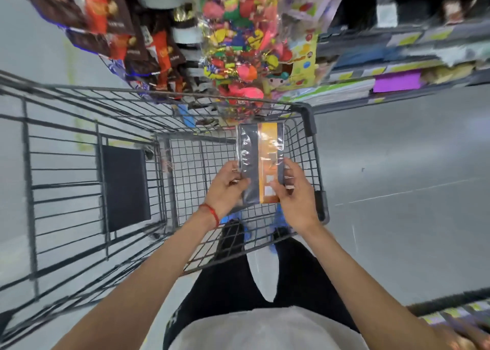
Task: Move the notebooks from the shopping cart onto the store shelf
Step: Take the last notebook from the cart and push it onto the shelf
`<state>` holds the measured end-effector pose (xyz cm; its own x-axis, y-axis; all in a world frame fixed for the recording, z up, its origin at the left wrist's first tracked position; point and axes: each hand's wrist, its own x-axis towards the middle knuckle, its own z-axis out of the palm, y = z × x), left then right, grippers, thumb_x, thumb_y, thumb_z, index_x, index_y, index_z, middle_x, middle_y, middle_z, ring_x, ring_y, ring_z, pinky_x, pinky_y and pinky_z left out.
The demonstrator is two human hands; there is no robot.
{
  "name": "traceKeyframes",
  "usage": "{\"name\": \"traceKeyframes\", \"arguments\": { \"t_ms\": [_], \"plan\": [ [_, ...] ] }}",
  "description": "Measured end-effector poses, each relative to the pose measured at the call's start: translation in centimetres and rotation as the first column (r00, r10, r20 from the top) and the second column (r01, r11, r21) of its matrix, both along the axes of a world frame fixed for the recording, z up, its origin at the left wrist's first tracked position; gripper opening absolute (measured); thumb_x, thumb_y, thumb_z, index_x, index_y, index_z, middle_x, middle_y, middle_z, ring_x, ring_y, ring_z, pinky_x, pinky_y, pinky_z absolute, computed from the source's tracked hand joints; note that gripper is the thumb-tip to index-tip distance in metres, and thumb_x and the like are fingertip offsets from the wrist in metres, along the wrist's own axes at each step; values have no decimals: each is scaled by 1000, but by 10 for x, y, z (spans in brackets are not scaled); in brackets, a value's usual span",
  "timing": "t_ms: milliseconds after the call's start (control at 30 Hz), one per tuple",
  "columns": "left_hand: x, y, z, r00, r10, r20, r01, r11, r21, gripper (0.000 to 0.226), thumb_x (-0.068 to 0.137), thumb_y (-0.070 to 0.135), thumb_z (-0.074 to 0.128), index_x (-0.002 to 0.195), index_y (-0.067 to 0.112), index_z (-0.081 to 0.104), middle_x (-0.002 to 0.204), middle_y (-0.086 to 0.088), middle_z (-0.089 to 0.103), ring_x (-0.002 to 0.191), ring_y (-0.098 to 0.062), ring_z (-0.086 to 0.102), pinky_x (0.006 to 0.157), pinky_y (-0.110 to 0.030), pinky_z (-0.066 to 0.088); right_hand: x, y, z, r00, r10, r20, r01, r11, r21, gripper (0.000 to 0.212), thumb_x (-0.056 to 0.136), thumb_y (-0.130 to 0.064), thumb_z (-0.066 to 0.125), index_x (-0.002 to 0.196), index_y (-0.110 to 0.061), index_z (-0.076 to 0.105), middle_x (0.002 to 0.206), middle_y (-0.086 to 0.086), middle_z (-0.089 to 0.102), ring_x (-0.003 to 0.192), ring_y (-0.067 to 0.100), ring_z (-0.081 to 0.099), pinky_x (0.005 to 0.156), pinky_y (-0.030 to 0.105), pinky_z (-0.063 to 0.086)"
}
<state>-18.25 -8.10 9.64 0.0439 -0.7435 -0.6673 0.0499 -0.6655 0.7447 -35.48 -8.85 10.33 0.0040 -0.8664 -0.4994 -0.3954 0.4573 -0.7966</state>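
**Both hands hold one wrapped notebook over the cart**

The notebook [261, 158] is dark grey with an orange band and is wrapped in clear plastic. It is held over the basket of the shopping cart [309, 119], close to its right edge. The left hand [226, 188] pinches its left side, and the right hand [298, 194] grips its right side. The store shelf [379, 101] stands beyond the cart's far right corner.

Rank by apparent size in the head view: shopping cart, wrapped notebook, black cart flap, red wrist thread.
1. Shopping cart.
2. Black cart flap and wrapped notebook: look alike, unranked.
3. Red wrist thread.
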Motion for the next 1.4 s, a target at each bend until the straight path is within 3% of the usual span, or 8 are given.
{"name": "traceKeyframes", "arguments": {
  "t_ms": [233,367,500,767,967,1100,1233,1400],
  "plan": [
    [-50,-9,37,992,-88,88,93,994,-57,40,93,14,65,125,27,46,107,-2,65,94,-16,64,78,-23,55,-55,-2,30,994,-93,65,96,994,-52,53,92,-6,69,140,-22,53,112,-3,70,94,8,70,76,40,63],
    [-112,-16,46,989,-103,105,110,992,-61,42,93,10,64,132,17,48,95,11,61,84,-1,61,71,-12,52,-114,-4,37,985,-143,96,151,985,-80,49,92,-2,67,138,-15,55,112,5,69,87,0,68,66,18,57],
    [-188,-23,48,982,-104,158,112,993,-42,46,92,10,65,135,5,50,88,-1,61,85,-16,61,86,-37,54,-186,-5,47,972,-175,157,191,977,-90,45,93,3,64,134,-15,56,105,5,68,76,-5,67,56,13,53],
    [-349,-42,69,971,-175,163,191,978,-86,29,93,9,64,120,19,62,103,1,68,78,-8,70,78,-33,59,-349,-11,64,962,-211,171,234,964,-129,48,95,3,61,125,-35,56,103,-9,70,81,1,68,62,23,60],
    [-434,-75,85,954,-263,142,280,953,-116,24,93,-4,59,115,5,60,92,-3,56,59,3,65,57,-14,53,-435,-33,75,950,-268,161,289,948,-133,45,94,3,63,135,-12,56,110,8,67,75,-11,64,53,11,52],
    [-479,-111,89,950,-282,136,299,946,-123,25,91,-4,62,97,20,59,87,1,52,57,-1,65,55,-14,52,-480,-63,75,941,-307,144,326,936,-134,49,88,-2,73,129,-25,60,105,-3,69,88,6,69,71,39,63],
    [-522,-159,81,945,-289,150,310,940,-143,29,90,-2,64,96,25,57,90,2,51,69,-10,62,57,-15,53,-528,-106,79,957,-261,130,278,952,-131,59,83,7,73,131,-24,58,105,-6,67,81,-7,65,60,17,56],
    [-581,-237,68,951,-267,153,289,947,-143,38,88,5,69,121,16,54,95,4,54,76,-8,62,59,-17,54,-591,-184,82,986,-150,71,159,976,-146,68,73,1,84,113,-47,57,96,-19,68,85,6,66,72,24,59]
  ]
}}
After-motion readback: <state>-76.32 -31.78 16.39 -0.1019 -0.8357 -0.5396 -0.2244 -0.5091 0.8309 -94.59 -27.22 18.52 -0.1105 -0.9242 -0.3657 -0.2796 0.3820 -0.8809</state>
